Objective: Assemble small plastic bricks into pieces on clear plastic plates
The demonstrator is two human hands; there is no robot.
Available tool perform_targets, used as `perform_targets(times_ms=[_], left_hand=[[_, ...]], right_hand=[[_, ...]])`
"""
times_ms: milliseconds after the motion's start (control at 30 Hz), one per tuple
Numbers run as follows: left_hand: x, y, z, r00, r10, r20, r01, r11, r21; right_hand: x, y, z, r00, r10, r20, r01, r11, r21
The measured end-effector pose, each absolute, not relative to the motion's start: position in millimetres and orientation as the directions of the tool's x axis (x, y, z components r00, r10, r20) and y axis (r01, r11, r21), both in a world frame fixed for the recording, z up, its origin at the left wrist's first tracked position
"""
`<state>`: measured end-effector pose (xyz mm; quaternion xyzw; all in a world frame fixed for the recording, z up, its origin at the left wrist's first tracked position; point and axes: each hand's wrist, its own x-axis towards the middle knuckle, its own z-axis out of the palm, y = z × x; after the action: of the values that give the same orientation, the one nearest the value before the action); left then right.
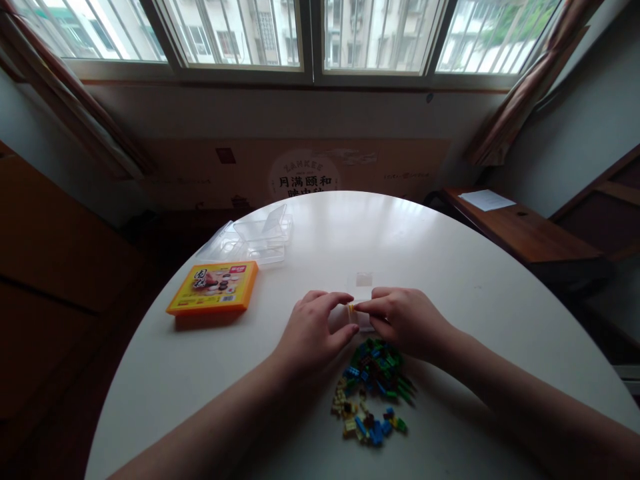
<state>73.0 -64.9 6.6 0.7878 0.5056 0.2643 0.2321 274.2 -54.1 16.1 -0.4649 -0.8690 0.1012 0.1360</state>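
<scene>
Both hands meet at the middle of a round white table (pixel 450 267). My left hand (pixel 313 330) and my right hand (pixel 405 320) pinch a tiny yellow piece (pixel 351 308) between their fingertips, over a small clear plastic bag (pixel 363 297) that lies flat on the table. Just in front of the hands lies a loose pile of small building bricks (pixel 373 387) in green, blue, yellow and dark colours.
An orange box (pixel 215 288) with printed pictures lies at the left. Behind it stand clear plastic containers (pixel 255 240) with a loose lid. A dark wooden desk (pixel 520 230) with a sheet of paper stands at the right, below the window.
</scene>
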Motion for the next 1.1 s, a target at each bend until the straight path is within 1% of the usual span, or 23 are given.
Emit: perform_targets(times_ms=[367,700,1100], left_hand=[[73.4,-64.4,7.0,0.342,0.922,0.179,0.678,-0.374,0.633],[73.0,-64.6,7.2,0.345,0.924,0.166,0.685,-0.369,0.628],[72.6,-62.8,5.4,0.353,0.916,0.191,0.677,-0.391,0.623]], right_hand=[[272.9,-54.8,16.4,-0.539,0.829,0.152,0.784,0.559,-0.268],[273.1,-55.5,16.8,-0.531,0.834,0.151,0.787,0.552,-0.276],[272.0,-54.1,13.2,-0.528,0.832,0.171,0.79,0.555,-0.261]])
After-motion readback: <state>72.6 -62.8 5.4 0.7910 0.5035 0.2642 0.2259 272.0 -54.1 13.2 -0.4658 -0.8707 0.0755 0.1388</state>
